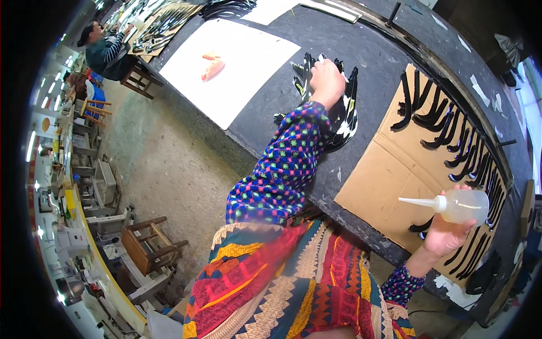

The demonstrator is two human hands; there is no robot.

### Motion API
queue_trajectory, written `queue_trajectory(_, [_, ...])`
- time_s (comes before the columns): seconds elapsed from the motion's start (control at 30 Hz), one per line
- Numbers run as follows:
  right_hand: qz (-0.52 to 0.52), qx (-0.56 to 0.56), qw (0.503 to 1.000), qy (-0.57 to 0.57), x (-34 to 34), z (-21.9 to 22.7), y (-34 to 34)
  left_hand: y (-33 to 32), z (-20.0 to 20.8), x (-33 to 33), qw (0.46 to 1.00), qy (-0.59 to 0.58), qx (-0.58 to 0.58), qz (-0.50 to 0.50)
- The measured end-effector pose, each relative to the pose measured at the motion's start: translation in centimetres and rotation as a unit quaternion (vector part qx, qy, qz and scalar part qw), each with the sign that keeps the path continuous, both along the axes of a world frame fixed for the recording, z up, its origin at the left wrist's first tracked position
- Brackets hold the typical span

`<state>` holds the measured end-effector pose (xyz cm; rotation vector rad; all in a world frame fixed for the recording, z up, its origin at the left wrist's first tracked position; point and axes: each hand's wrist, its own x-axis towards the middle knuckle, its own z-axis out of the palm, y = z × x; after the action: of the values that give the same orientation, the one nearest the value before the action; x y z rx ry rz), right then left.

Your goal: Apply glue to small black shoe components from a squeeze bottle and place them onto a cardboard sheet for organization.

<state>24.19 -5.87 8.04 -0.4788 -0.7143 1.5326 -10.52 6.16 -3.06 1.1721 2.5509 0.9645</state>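
Fingers (464, 187) of the right hand (442, 233) grip a bottle (468, 207) over cardboard (389, 178) at right, long axis crosswise, nozzle (416, 201) pointing left. The left hand (327, 80) touches black strips (351, 104) running near to far, its grip hidden.

Left fingers (324, 66) touch black strips (351, 93) on the desk (262, 121); right fingers (464, 227) hold a bottle (467, 206) over cardboard (384, 175). White paper (245, 62) lies left of the left fingers.

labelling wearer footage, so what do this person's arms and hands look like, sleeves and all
The left hand and right hand are bare, with no gloves. The left sleeve and right sleeve match: dark blue, dotted with small pink and pale green spots, both ending short of the hands.
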Motion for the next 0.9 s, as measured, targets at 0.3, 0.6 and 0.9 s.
queue_trajectory(0.3, [0.014,-0.005,1.0,0.013,-0.1,-0.2,-0.1,-0.6,-1.3,0.4,0.984,-0.019,0.151,-0.09])
queue_trajectory(0.6, [0.072,0.028,0.994,0.073,-0.8,0.9,1.3,-9.3,9.7,5.4,0.729,-0.556,0.094,-0.389])
queue_trajectory(0.9, [-0.058,0.108,0.986,-0.114,-5.0,3.8,1.8,-15.2,11.6,5.3,0.699,-0.601,-0.072,-0.381])
